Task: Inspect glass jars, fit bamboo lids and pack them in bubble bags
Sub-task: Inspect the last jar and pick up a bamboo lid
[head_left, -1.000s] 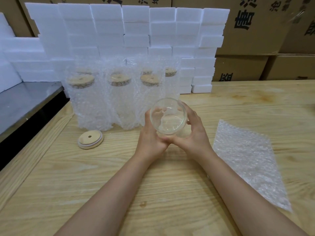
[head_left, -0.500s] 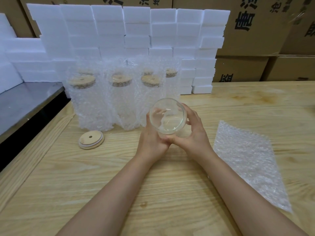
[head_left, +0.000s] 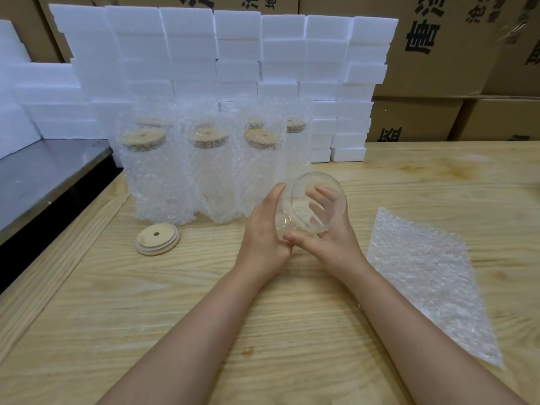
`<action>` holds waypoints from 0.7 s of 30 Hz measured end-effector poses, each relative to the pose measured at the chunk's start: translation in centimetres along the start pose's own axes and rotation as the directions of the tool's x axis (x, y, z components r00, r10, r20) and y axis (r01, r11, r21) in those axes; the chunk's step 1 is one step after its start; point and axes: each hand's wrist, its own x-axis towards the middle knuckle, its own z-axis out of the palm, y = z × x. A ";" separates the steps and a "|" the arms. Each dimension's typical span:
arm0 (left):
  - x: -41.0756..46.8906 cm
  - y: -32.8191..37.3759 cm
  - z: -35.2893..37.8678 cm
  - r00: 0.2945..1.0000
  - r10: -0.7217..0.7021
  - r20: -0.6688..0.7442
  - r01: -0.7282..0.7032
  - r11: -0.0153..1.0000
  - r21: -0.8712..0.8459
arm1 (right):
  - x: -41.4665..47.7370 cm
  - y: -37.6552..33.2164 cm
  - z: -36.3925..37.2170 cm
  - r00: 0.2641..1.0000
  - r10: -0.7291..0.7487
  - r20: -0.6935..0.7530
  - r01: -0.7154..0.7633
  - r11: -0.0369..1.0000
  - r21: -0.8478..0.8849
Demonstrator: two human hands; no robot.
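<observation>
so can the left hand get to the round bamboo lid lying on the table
Probably yes: only bare wooden table lies between the left hand and the round bamboo lid, though its grip is on the clear glass jar.

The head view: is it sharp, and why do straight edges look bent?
Head view: wide-angle lens bows the foam blocks and cardboard boxes; light soft and even, shadows faint; the glass jar, held in left hand and right hand, shows fingers through it.
</observation>
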 end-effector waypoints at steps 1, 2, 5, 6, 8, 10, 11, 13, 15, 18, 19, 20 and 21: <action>0.0 0.0 0.0 1.000 0.005 -0.004 -0.005 1.000 -0.004 | 0.0 0.2 0.0 1.000 -0.009 0.000 0.009 1.000 -0.014; -0.1 0.0 0.0 1.000 0.007 -0.011 -0.007 1.000 -0.014 | 0.0 0.3 0.0 1.000 -0.026 0.000 0.026 0.999 -0.034; -0.2 0.2 -0.1 0.999 -0.004 -0.034 0.003 1.000 -0.029 | 0.1 0.5 0.0 0.998 -0.061 0.015 0.061 0.996 -0.063; -0.2 0.2 0.0 0.999 -0.009 -0.044 0.008 1.000 -0.027 | 0.1 0.4 0.0 0.997 -0.069 0.019 0.070 0.995 -0.067; -0.1 0.2 -0.1 0.998 -0.012 -0.066 0.010 1.000 -0.026 | 0.1 0.3 0.1 0.996 -0.086 0.017 0.088 0.992 -0.087; -0.1 0.1 -0.1 0.996 0.010 -0.086 -0.012 1.000 -0.029 | 0.1 0.1 0.2 0.997 -0.076 0.005 0.076 0.992 -0.097; -0.1 0.0 -0.1 0.995 0.028 -0.093 -0.031 0.999 -0.027 | 0.1 0.0 0.3 0.997 -0.076 0.002 0.076 0.992 -0.099; -0.1 0.0 -0.1 0.994 0.048 -0.102 -0.050 0.999 -0.021 | 0.1 -0.1 0.4 0.996 -0.094 0.008 0.095 0.989 -0.112; -0.1 -0.1 -0.1 0.994 0.045 -0.097 -0.046 0.999 -0.009 | 0.1 -0.1 0.4 0.996 -0.086 0.017 0.088 0.991 -0.097; 0.0 -0.2 0.0 0.998 0.001 -0.063 -0.001 1.000 -0.009 | -0.1 -0.2 0.3 0.999 -0.050 0.011 0.050 0.998 -0.041; 0.0 -0.2 0.0 0.999 -0.011 -0.052 0.010 1.000 -0.013 | -0.1 -0.1 0.1 0.999 -0.046 0.012 0.047 0.998 -0.041; 0.0 -0.2 0.0 0.999 -0.011 -0.043 0.011 1.000 -0.018 | 0.0 0.0 0.0 0.999 -0.050 0.017 0.051 0.997 -0.049; -0.1 -0.2 -0.1 0.999 -0.004 -0.037 0.003 1.000 -0.021 | 0.0 0.1 -0.2 0.998 -0.057 0.028 0.059 0.997 -0.058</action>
